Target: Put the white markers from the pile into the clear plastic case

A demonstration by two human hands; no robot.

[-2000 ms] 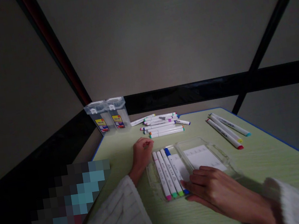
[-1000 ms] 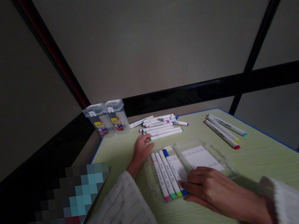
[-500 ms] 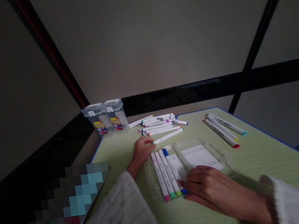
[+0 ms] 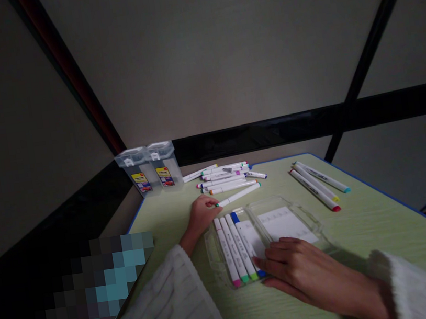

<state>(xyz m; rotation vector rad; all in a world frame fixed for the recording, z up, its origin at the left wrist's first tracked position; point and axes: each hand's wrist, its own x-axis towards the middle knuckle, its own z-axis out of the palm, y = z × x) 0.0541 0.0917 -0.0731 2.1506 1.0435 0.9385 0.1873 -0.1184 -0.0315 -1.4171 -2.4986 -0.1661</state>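
Note:
An open clear plastic case (image 4: 283, 207) lies on the green table (image 4: 385, 230) in front of me, with several white markers (image 4: 235, 248) side by side in its left half. My right hand (image 4: 304, 271) rests on the case's near edge, fingers together and pressing it flat. My left hand (image 4: 201, 216) is closed in a pinch on the near end of one white marker (image 4: 239, 194), which angles away from a loose pile of markers (image 4: 225, 176) farther back.
Two clear lidded boxes (image 4: 153, 167) with yellow labels stand at the table's far left corner. Three markers (image 4: 317, 184) lie together at the right. A blurred patch (image 4: 104, 291) covers the lower left. Dark bars and a wall rise behind the table.
My left hand reached to the pile, pinched the nearest marker and has drawn its near end back toward the case. My right hand has stayed on the case.

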